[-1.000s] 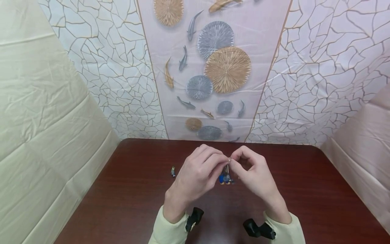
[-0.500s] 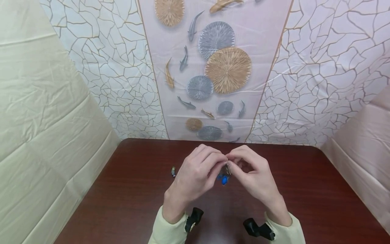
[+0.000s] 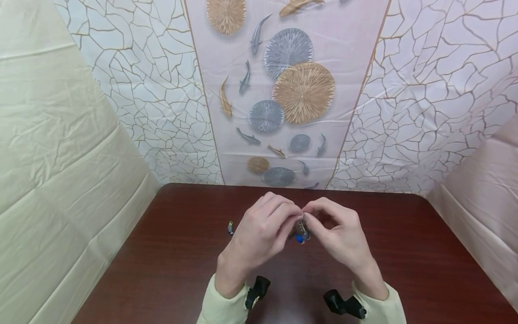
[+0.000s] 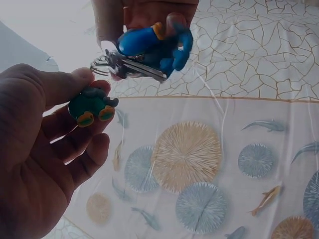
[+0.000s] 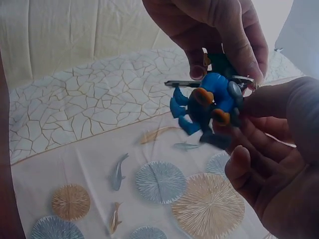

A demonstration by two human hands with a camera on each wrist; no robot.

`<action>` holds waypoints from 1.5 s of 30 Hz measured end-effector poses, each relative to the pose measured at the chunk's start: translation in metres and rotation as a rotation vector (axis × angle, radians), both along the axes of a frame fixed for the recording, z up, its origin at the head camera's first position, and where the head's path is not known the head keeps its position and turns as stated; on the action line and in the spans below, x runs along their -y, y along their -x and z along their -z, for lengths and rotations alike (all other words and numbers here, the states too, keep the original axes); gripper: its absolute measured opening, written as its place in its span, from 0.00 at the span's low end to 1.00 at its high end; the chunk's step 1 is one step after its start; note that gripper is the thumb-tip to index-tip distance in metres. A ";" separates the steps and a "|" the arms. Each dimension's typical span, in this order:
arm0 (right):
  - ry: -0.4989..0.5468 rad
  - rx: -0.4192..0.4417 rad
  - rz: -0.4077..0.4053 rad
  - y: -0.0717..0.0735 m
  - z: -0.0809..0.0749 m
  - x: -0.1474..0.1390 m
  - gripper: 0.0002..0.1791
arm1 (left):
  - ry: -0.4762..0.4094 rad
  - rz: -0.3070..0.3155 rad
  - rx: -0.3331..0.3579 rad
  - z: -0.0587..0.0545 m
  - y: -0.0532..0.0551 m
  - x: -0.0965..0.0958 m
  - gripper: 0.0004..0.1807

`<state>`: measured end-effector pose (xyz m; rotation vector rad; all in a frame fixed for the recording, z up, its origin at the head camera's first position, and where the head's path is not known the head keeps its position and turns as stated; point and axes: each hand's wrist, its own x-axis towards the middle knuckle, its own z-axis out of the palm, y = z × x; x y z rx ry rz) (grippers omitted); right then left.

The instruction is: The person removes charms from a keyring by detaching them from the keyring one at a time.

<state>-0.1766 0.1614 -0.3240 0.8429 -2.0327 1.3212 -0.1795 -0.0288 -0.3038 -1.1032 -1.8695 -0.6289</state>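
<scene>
Over the middle of the table, my left hand (image 3: 261, 229) and right hand (image 3: 340, 229) meet at the fingertips. Both pinch a small metal key ring (image 4: 99, 64) between thumb and index finger. From it hang a silver key (image 4: 144, 69) and small toy figures. In the left wrist view a green figure with orange feet (image 4: 89, 104) lies against my left fingers, while a bright blue figure (image 4: 137, 41) is by the right hand. The right wrist view shows blue figures (image 5: 217, 89) dangling below the ring. Fingers partly hide the ring, so its gap cannot be made out.
A small figure (image 3: 230, 228) lies on the dark red-brown table (image 3: 162, 270), left of my left hand. Behind the table hangs a patterned cloth (image 3: 263, 148), with pale cloth (image 3: 81, 180) at the left side. Black wrist cameras (image 3: 257, 288) sit on both sleeves.
The right fingers have shifted slightly at the ring, and the hanging figures have swung and turned beneath it. My left hand has hardly moved; the figure on the table stays put.
</scene>
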 end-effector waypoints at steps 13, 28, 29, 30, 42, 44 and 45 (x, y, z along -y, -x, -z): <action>0.067 0.067 0.056 0.001 0.002 -0.004 0.10 | -0.010 0.032 0.028 0.000 0.001 0.001 0.02; 0.081 0.074 0.076 0.002 0.000 -0.006 0.10 | -0.261 0.227 0.634 0.011 0.020 0.036 0.03; 0.079 0.079 0.073 0.002 0.000 -0.007 0.10 | -0.256 0.212 0.651 0.012 0.021 0.038 0.03; 0.072 0.081 0.073 0.003 0.001 -0.008 0.10 | -0.251 0.193 0.665 0.013 0.022 0.040 0.03; 0.052 0.106 0.063 0.005 0.005 -0.011 0.09 | -0.151 0.006 0.834 0.039 0.045 0.062 0.04; 0.052 0.106 0.062 0.004 0.006 -0.011 0.09 | -0.132 -0.018 0.872 0.046 0.051 0.063 0.05; 0.052 0.107 0.062 0.004 0.006 -0.011 0.09 | -0.123 -0.033 0.889 0.050 0.054 0.064 0.05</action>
